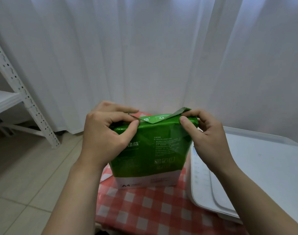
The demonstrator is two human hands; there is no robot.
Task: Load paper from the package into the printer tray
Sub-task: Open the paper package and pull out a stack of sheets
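Package [150, 150] of A4 paper in a green wrapper stands on end on the red-checked cloth [144, 209], between the two hands and partly below them, its top end level with the fingertips. Risk 1: it rests on a narrow end, so a hard pull at the top could tip it toward the wrists or off the cloth edge under the left forearm. Risk 2: the wrapper is gripped only at its upper corners; if the fold gives way suddenly, it may tear unevenly, creasing the top sheets or letting them slide out. Risk 3: the printer [205, 189] lies just beneath the right wrist and forearm, so a jerk of that arm could knock it; no open tray can be made out.

Left hand [104, 138]: thumb and forefinger pinch the wrapper fold at the upper left corner, remaining fingers curled behind. Right hand [209, 136]: thumb pressed on the front face, fingers curled over the upper right corner. A triangular flap [180, 114] stands up just inside the right fingertips. Beyond both hands hangs a white curtain [161, 56]; well off past the left hand stands a white rack [26, 102].
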